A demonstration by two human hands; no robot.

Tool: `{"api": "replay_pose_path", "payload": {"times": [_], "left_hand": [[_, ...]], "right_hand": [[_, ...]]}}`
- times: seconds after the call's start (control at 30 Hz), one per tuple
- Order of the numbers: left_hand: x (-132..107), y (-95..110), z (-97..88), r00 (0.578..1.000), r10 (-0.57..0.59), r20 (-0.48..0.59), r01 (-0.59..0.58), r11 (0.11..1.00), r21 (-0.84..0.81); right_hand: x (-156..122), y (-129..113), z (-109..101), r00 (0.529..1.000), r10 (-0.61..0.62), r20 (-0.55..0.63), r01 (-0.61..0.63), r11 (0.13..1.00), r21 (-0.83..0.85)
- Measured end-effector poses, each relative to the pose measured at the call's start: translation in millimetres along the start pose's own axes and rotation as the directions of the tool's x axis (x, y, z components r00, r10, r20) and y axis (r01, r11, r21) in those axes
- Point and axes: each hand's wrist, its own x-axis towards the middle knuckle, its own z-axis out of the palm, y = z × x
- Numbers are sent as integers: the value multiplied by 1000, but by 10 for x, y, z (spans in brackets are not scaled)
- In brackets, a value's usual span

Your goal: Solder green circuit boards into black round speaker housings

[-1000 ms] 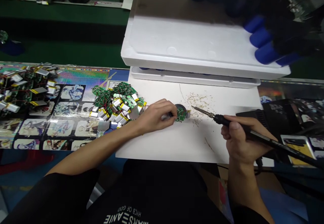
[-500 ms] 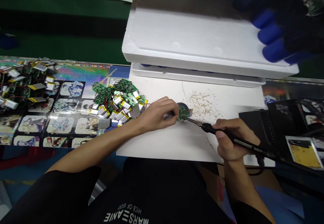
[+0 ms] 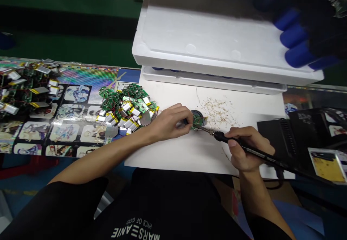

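My left hand (image 3: 170,122) pinches a small round green circuit board (image 3: 197,120) against the white foam sheet (image 3: 189,149), fingers closed on its left edge. A dark round part sits under the board. My right hand (image 3: 248,148) is closed round a black soldering iron (image 3: 260,154) held like a pen. The iron's metal tip touches the lower right edge of the board. Solder crumbs (image 3: 219,110) lie scattered just right of and behind the board.
A heap of green boards with silver batteries (image 3: 126,106) lies left of my left hand. Another heap (image 3: 21,88) sits at far left. A white foam box (image 3: 217,48) stands behind, with blue cylinders (image 3: 295,41) on it. A black soldering station (image 3: 303,138) is at right.
My right hand has brought the soldering iron leftward from beside the crumbs until its tip meets the board. My left hand has kept its grip on the board.
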Motion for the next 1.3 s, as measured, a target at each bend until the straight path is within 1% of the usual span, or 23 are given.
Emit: {"api": "replay_pose_path", "payload": {"times": [0.23,0.47,0.53,0.63,0.73,0.8,0.87,0.9,0.97,1.03,1.1,1.2,1.3], "left_hand": [[0,4,0,1000,11,-6,-11,1000,3],[4,8,-3,999,32,-24,-32,999,14],[2,3,0,999,40,-28,-40,999,12],[1,1,2,999,35,-24,-35,999,9],[2,5,1,999,33,-28,-32,999,10],[3,7,1,999,41,-34,-41,999,7],[4,5,3,998,48,-34,-48,999,2],[4,3,5,998,49,-33,-49,999,1],[3,-4,8,999,43,-27,-43,999,1],[4,-9,11,999,40,-28,-40,999,0],[5,-12,12,998,49,-34,-49,999,1],[7,-7,11,997,62,-38,-62,998,1],[8,-2,9,998,54,-35,-54,999,-1]], "right_hand": [[16,-26,-8,1000,-10,11,10,1000,-28],[13,-21,-17,999,-51,8,52,997,-55],[0,-13,-26,997,-67,-27,65,996,-57],[-25,-4,-54,990,-67,-122,62,997,-45],[-39,-6,-76,975,-22,-219,17,1000,-24],[-34,-20,-60,968,25,-250,-28,1000,-9],[-25,-44,-13,972,66,-227,-59,998,37],[-23,-58,20,978,83,-193,-70,995,77],[-36,-78,93,992,96,-83,-82,984,159],[-69,-85,162,997,77,11,-78,978,193],[-110,-80,224,997,40,59,-47,990,134],[-144,-72,310,995,-37,91,38,999,-15],[-139,-80,393,986,-76,146,89,992,-89]]}}
